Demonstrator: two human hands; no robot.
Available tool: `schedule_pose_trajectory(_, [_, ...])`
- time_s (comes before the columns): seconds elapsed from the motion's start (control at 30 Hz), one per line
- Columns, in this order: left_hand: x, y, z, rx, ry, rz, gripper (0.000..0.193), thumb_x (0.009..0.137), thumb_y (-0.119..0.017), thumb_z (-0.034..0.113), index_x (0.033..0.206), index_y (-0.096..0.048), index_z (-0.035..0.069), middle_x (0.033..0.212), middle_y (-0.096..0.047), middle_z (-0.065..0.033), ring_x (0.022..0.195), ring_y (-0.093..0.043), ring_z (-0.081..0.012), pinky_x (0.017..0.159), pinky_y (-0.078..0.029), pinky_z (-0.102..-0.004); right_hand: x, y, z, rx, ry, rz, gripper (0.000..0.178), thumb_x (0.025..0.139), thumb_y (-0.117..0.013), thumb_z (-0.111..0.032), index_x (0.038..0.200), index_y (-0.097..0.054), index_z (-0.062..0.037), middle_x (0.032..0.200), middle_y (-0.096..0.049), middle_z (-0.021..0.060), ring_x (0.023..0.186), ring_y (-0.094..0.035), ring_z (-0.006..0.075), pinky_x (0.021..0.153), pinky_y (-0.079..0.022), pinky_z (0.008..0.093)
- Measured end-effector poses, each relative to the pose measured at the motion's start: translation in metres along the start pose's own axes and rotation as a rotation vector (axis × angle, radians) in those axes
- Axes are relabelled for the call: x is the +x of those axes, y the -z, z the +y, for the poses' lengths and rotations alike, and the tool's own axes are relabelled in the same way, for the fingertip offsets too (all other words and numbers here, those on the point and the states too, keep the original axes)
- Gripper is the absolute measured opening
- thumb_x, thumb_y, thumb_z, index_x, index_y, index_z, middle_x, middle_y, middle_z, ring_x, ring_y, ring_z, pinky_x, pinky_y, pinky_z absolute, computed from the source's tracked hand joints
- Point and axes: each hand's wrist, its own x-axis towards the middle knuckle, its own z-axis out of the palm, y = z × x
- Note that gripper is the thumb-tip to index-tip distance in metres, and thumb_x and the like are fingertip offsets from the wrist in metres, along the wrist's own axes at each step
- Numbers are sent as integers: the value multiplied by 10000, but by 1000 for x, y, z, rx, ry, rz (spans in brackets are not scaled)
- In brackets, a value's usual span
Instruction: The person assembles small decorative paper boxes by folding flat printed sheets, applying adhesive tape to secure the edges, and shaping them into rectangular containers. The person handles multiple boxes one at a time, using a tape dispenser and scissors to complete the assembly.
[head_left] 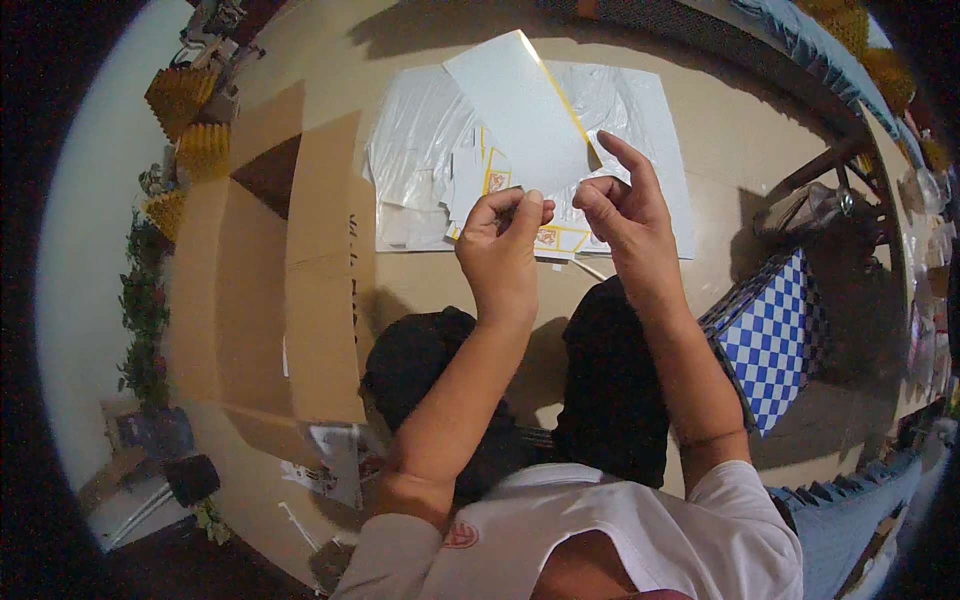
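Fingers [527, 213] of the left hand [506, 268] pinch one white card [525, 110], right hand [647, 238] partly spread.

The card [520, 110] at the left hand's [505, 245] fingertips is white, with a yellow strip along its right edge. Just beyond that hand, a printed sheet [496, 181] shows yellow borders and reddish-brown pictures. Left of it, the cardboard box [325, 200] is brown with black lettering. Right of the right hand [638, 225], a woven bag [768, 345] wears blue-and-white checks. Nearer than both hands, the trousers [612, 390] are black, the shirt [600, 500] white with a red emblem [462, 535].
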Motion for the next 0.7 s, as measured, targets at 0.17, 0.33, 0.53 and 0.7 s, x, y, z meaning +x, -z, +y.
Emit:
schedule_pose_trajectory(0.17, [-6,6,8,59,-163,-59,102,857,-669,56,895,-619,-25,806,-677,-83,718,-634,-105,691,-517,-238,-8,-18,1,26,30,54,595,891,-627,-42,1399,-319,-22,895,-611,60,857,-574,104,813,-467,255])
schedule_pose_trajectory(0.33, [-7,10,8,128,-246,-48,75,840,-685,52,865,-647,-8,803,-667,-37,703,-607,-87,672,-503,-241,-10,-30,0,35,57,102,592,889,-628,-44,1393,-321,-7,898,-623,65,865,-587,110,835,-465,263])
schedule_pose_trajectory(0.53, [-12,9,13,334,-527,-36,64,804,-692,24,851,-658,-2,816,-674,-67,717,-632,-138,674,-511,-270,-12,-34,-1,1,69,127,583,883,-634,-47,1383,-337,-3,886,-637,66,863,-591,111,832,-469,274])
schedule_pose_trajectory(0.7, [-16,7,21,441,-695,-44,74,788,-691,3,858,-664,2,851,-691,-87,740,-653,-160,689,-519,-284,-9,-29,3,16,45,107,588,881,-644,-70,1380,-340,1,875,-633,59,842,-586,112,807,-471,269])
